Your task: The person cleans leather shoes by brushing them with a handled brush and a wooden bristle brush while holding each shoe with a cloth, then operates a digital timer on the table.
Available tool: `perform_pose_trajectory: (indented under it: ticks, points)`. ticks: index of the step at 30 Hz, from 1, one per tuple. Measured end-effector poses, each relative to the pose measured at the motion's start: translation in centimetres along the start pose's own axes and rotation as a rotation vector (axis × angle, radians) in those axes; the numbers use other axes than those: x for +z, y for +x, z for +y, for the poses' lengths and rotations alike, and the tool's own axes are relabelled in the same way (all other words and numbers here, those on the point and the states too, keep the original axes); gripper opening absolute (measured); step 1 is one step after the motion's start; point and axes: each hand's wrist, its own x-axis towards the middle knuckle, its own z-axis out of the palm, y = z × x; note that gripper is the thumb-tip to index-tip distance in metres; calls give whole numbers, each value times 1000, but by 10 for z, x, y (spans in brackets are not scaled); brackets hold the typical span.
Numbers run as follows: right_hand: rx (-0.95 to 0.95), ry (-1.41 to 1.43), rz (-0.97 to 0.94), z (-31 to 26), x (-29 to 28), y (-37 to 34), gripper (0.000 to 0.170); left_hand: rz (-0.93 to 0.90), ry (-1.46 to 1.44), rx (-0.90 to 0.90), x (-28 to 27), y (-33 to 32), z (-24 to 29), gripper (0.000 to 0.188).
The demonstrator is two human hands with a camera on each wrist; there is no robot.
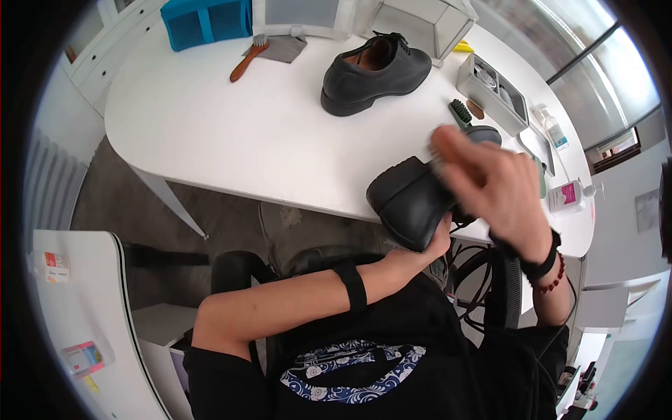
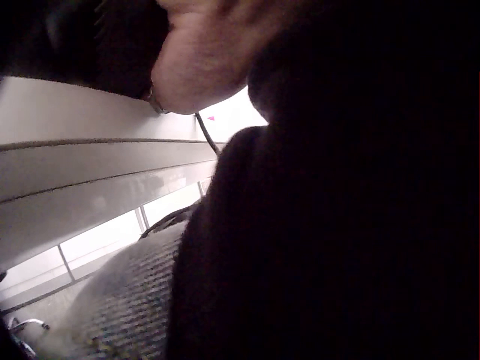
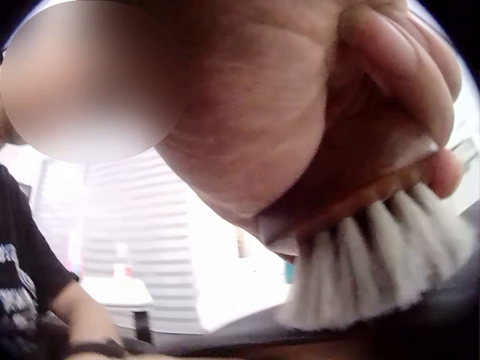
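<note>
A black leather shoe [image 1: 413, 203] is tilted at the table's front edge, its heel toward the left. The left hand [image 1: 439, 238] grips it from below, fingers mostly hidden; in the left wrist view only part of that hand [image 2: 202, 60] shows beside dark shapes. Over the shoe, the right hand [image 1: 500, 178], blurred, holds a wooden brush [image 1: 455, 147]. In the right wrist view, the fingers of the right hand [image 3: 300, 105] curl round the brush's brown wooden back [image 3: 360, 165], and its pale bristles [image 3: 375, 262] touch a dark surface.
On the white table [image 1: 210, 133] stand a second black shoe [image 1: 374, 73], a small wooden-handled brush [image 1: 248, 59] on a grey cloth [image 1: 285, 49], a green-bristled brush [image 1: 460, 112], a grey organizer box [image 1: 493, 94], a pump bottle [image 1: 568, 197] and a blue case [image 1: 208, 24].
</note>
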Motion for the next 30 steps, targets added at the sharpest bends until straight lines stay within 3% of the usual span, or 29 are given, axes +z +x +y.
perform_pose_trajectory:
  ticks: [2, 5, 6, 10, 12, 13, 17, 18, 19, 20, 21, 24, 26, 27, 29, 30]
  points:
    - [73, 38, 54, 24, 6, 3, 39, -5, -67, 7, 2, 3, -4, 35]
    - [69, 93, 78, 8, 11, -4, 41, 43, -39, 119, 2, 5, -10, 31]
    - [-57, 82, 76, -8, 12, -7, 39, 49, -38, 125, 2, 5, -11, 31]
    - [-202, 81, 61, -61, 26, -13, 27, 65, -32, 148, 3, 6, -12, 26]
    - [-286, -26, 13, -71, 39, -16, 29, 99, -35, 149, 5, 6, -12, 23]
    - [-321, -11, 27, -71, 41, -17, 44, 117, -37, 143, 5, 6, -12, 22]
    - [-163, 14, 88, -39, 19, -15, 42, 112, -59, 106, 5, 4, -11, 17]
    - [-129, 59, 121, -21, 12, -10, 19, 98, -65, 100, 4, 3, -11, 16]
    - [-30, 26, 95, 3, 8, -9, 18, 83, -68, 95, 4, 2, -12, 14]
    - [48, -2, 135, 24, 7, -9, 24, 32, -138, 29, 1, 4, -16, 3]
    - [136, -36, 131, 48, 9, -10, 47, 57, -163, 30, 5, 6, -16, 9]
    - [344, -127, 95, 77, 9, -9, 49, 56, -228, 57, 4, 7, -17, 11]
    - [318, -76, 172, 73, 14, -12, 49, 37, -263, 88, 5, 8, -17, 9]
    - [322, 30, 101, 62, 14, -15, 46, 60, -258, 55, 7, 7, -12, 11]
    - [95, 96, 192, 19, 26, -26, 45, 141, -286, 16, 10, 5, 4, 13]
    - [61, 62, 195, -6, 25, -32, 47, 645, 301, 609, 34, 18, 13, 13]
